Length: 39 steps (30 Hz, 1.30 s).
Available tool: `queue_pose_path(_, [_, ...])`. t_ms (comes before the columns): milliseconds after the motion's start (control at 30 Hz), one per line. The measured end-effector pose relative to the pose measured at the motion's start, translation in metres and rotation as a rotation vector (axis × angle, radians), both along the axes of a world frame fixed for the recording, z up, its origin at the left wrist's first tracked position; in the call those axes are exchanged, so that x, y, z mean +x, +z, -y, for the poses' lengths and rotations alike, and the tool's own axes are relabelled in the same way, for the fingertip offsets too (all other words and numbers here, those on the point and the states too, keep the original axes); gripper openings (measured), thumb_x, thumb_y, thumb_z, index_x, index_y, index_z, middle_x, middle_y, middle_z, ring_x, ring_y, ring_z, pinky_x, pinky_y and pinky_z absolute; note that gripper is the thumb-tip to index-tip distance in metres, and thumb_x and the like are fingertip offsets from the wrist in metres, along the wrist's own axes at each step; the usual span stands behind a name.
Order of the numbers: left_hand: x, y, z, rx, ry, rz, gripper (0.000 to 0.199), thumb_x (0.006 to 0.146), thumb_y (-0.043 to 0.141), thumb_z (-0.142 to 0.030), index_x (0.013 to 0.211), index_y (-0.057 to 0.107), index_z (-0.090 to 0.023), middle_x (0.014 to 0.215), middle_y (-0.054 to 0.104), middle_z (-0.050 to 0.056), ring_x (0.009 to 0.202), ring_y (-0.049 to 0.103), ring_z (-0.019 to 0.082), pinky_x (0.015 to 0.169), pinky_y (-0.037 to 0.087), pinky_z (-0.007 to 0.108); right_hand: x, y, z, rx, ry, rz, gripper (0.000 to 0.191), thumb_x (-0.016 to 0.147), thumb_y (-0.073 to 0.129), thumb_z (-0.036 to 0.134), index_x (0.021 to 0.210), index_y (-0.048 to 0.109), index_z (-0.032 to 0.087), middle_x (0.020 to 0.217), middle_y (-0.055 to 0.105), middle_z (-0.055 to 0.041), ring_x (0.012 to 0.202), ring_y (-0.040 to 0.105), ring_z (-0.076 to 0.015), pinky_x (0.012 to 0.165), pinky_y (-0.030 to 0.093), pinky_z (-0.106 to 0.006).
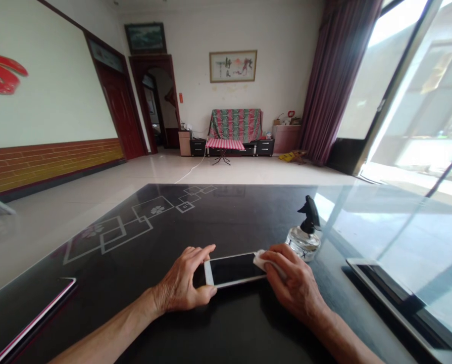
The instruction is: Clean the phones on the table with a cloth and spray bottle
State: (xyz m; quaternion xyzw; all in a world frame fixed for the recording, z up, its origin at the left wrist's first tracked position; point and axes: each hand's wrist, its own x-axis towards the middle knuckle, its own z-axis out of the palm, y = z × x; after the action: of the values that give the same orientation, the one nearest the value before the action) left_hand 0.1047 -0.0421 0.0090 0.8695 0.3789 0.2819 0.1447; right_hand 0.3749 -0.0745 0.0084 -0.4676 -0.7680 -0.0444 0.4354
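Head view: spray bottle [305, 237] just beyond right hand [294, 279], flat device [402, 302] farther right.

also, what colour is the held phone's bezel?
White phone bezel; shows best in the head view.

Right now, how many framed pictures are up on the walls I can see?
2. One framed picture is above the arched doorway; another hangs on the far wall, above the patterned cloth. Any behind the curtain would be hidden.

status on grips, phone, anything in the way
Left grip holding face-up phone. Right grip holding white cloth against its right end. Spray bottle beyond right grip, not blocking.
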Motion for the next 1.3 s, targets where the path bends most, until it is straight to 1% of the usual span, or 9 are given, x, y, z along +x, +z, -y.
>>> queue_pose_path(233, [-0.005, -0.002, -0.006, -0.049, -0.035, 0.03, 0.061, 0.069, 0.054, -0.026, 0.129, 0.049, -0.015, 0.094, 0.061, 0.006, 0.085, 0.056, 0.021, 0.089, 0.044, 0.042, 0.001, 0.003, -0.001, 0.01, -0.009, -0.04, 0.017, 0.088, 0.048, 0.02, 0.093, 0.065, 0.021, 0.093, 0.059, -0.0061, 0.081, 0.061, -0.0166, 0.073, 0.05, -0.029])
queue_pose_path(367, [-0.006, -0.003, -0.008, -0.087, -0.021, 0.051, 0.057, 0.072, 0.051, -0.026, 0.128, 0.052, -0.014, 0.093, 0.062, 0.005, 0.085, 0.056, 0.02, 0.087, 0.044, 0.039, 0.002, 0.003, -0.002, 0.03, -0.022, -0.081, 0.015, 0.089, 0.049, 0.021, 0.094, 0.064, 0.021, 0.093, 0.059, -0.0059, 0.081, 0.06, -0.0168, 0.073, 0.05, -0.029])
queue_pose_path(467, [-0.005, 0.002, -0.007, -0.186, 0.024, 0.079, 0.053, 0.073, 0.051, -0.028, 0.123, 0.056, -0.014, 0.089, 0.062, 0.003, 0.084, 0.056, 0.02, 0.085, 0.045, 0.035, 0.001, 0.003, -0.001, 0.039, -0.017, -0.098, 0.014, 0.088, 0.051, 0.02, 0.095, 0.063, 0.021, 0.093, 0.058, -0.0056, 0.082, 0.06, -0.0165, 0.074, 0.05, -0.029])
queue_pose_path(600, [-0.002, 0.015, -0.005, -0.382, 0.046, 0.143, 0.045, 0.077, 0.052, -0.035, 0.117, 0.06, -0.015, 0.085, 0.062, 0.002, 0.081, 0.055, 0.018, 0.082, 0.045, 0.03, -0.005, 0.004, 0.002, 0.058, 0.007, -0.085, 0.017, 0.087, 0.051, 0.019, 0.097, 0.064, 0.022, 0.096, 0.058, -0.0058, 0.084, 0.061, -0.0164, 0.076, 0.051, -0.028])
queue_pose_path(733, [-0.002, 0.022, -0.004, -0.49, 0.026, 0.193, 0.05, 0.078, 0.052, -0.041, 0.119, 0.058, -0.013, 0.083, 0.06, 0.002, 0.08, 0.054, 0.018, 0.08, 0.044, 0.03, -0.012, 0.003, 0.004, 0.058, -0.005, -0.06, 0.018, 0.086, 0.052, 0.018, 0.099, 0.065, 0.022, 0.096, 0.057, -0.0059, 0.084, 0.06, -0.016, 0.075, 0.052, -0.028])
queue_pose_path(900, [-0.002, 0.019, -0.007, -0.564, 0.027, 0.25, 0.055, 0.076, 0.057, -0.041, 0.122, 0.056, -0.011, 0.081, 0.059, 0.001, 0.078, 0.053, 0.018, 0.078, 0.043, 0.029, -0.018, 0.003, 0.003, 0.082, -0.027, -0.045, 0.018, 0.087, 0.051, 0.017, 0.097, 0.066, 0.021, 0.093, 0.056, -0.0059, 0.079, 0.06, -0.0152, 0.073, 0.052, -0.028])
queue_pose_path(1033, [-0.001, 0.018, -0.009, -0.595, 0.039, 0.261, 0.057, 0.075, 0.057, -0.042, 0.123, 0.055, -0.012, 0.08, 0.059, 0.001, 0.077, 0.053, 0.018, 0.077, 0.043, 0.03, -0.026, 0.004, 0.004, 0.082, 0.002, -0.033, 0.02, 0.088, 0.05, 0.016, 0.099, 0.065, 0.021, 0.093, 0.055, -0.0062, 0.08, 0.059, -0.0159, 0.073, 0.053, -0.029])
queue_pose_path(1200, [-0.001, 0.019, -0.01, -0.599, 0.043, 0.256, 0.059, 0.074, 0.058, -0.043, 0.124, 0.055, -0.012, 0.08, 0.059, 0.002, 0.078, 0.054, 0.019, 0.077, 0.044, 0.031, -0.04, 0.006, 0.006, 0.041, 0.061, 0.033, 0.024, 0.088, 0.047, 0.014, 0.102, 0.064, 0.021, 0.096, 0.054, -0.0074, 0.084, 0.057, -0.0176, 0.076, 0.053, -0.032])
queue_pose_path(1300, [-0.002, 0.017, -0.01, -0.597, 0.039, 0.261, 0.059, 0.074, 0.059, -0.043, 0.123, 0.055, -0.012, 0.082, 0.059, 0.002, 0.078, 0.054, 0.019, 0.077, 0.044, 0.031, -0.038, 0.007, 0.003, 0.033, 0.065, 0.044, 0.024, 0.088, 0.047, 0.013, 0.102, 0.065, 0.021, 0.095, 0.055, -0.0074, 0.085, 0.057, -0.0177, 0.077, 0.052, -0.033])
